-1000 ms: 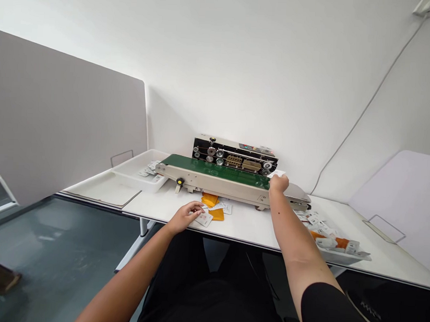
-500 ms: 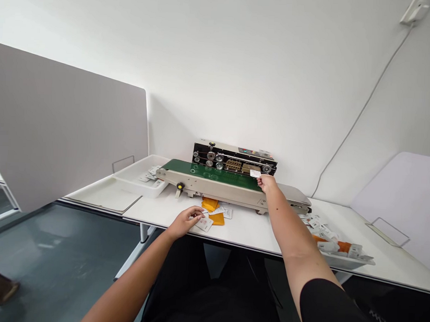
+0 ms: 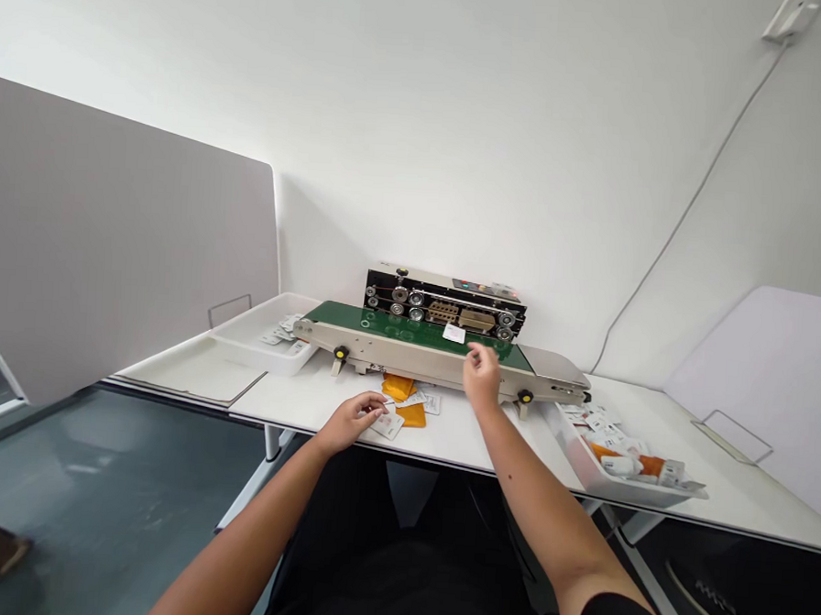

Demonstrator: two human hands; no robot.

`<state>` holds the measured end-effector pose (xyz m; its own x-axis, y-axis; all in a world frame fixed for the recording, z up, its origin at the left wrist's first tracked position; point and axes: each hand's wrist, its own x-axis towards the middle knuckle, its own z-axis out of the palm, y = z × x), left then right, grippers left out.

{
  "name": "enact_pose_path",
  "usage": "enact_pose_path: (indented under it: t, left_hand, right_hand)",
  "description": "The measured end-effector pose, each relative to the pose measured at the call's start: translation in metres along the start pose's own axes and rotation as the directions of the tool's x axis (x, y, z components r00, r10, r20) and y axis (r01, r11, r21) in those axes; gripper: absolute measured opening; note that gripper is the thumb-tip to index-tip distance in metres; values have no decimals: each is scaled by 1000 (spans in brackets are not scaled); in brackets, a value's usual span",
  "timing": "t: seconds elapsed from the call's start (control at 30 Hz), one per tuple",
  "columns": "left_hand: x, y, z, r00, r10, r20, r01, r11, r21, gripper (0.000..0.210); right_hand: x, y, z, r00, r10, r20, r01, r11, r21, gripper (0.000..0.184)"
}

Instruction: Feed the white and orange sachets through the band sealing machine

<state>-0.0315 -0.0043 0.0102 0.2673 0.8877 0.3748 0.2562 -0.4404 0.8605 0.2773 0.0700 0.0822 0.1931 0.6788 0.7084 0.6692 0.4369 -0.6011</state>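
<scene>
My left hand (image 3: 354,421) rests at the table's front edge with its fingers closed on a small white packet (image 3: 389,423). Beside it lie orange packets (image 3: 414,415) and white printed ones (image 3: 432,404). My right hand (image 3: 481,371) is in front of the conveyor, holding nothing, with its fingers loosely bent and apart. A single white packet (image 3: 454,333) lies on the green conveyor belt (image 3: 396,328), a little left of that hand. Behind the belt stands the band sealer (image 3: 445,300), its rollers and brass-coloured blocks exposed.
A white tray (image 3: 287,363) with white packets stands left of the conveyor. Another tray (image 3: 600,483), with white and orange packets, sits at the right. Grey panels (image 3: 125,237) flank the table on both sides. A cable (image 3: 691,203) runs down the wall.
My right hand has let go of the white packet and drawn back toward me. That packet now lies on the belt, farther left. My left hand has stayed in place.
</scene>
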Motion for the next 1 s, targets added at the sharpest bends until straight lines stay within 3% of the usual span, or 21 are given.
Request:
enact_pose_path:
  t: [0.07, 0.13, 0.2, 0.27, 0.37, 0.47, 0.63, 0.77, 0.93, 1.0]
  left_hand:
    - [1, 2, 0, 1000, -1, 3, 1, 1000, 2, 35]
    - [2, 2, 0, 1000, -3, 13, 3, 1000, 8, 35]
    - [3, 2, 0, 999, -8, 31, 8, 1000, 20, 35]
    - [5, 1, 0, 999, -1, 47, -1, 999, 46, 34]
    - [6, -1, 2, 997, 21, 72, -30, 992, 126, 30]
    - [6, -2, 5, 994, 43, 96, -63, 974, 218, 28]
    - [6, 0, 7, 988, 106, 111, -133, 954, 270, 25]
    - [7, 1, 6, 987, 136, 89, -155, 951, 268, 24]
    - [6, -5, 7, 984, 147, 96, -170, 938, 303, 32]
    - [5, -5, 8, 988, 133, 74, -149, 950, 274, 45]
  right_hand:
    - [-37, -7, 11, 960, -165, 227, 162, 986, 32, 32]
    - [-69, -8, 25, 858, -263, 441, 267, 962, 53, 32]
    - [-92, -5, 39, 784, -241, 572, 291, 957, 4, 44]
    - [-104, 1, 49, 761, -147, 632, 257, 962, -87, 55]
    - [-107, 7, 57, 744, -77, 664, 227, 964, -142, 54]
    - [-104, 7, 55, 748, -126, 652, 265, 957, -120, 47]
    - [-111, 3, 50, 753, -264, 602, 417, 900, -128, 20]
    - [-111, 1, 46, 813, -317, 489, 459, 865, -202, 26]
    - [-92, -6, 35, 899, -300, 320, 370, 911, -185, 36]
    - [-89, -12, 33, 906, -271, 324, 322, 940, -112, 36]
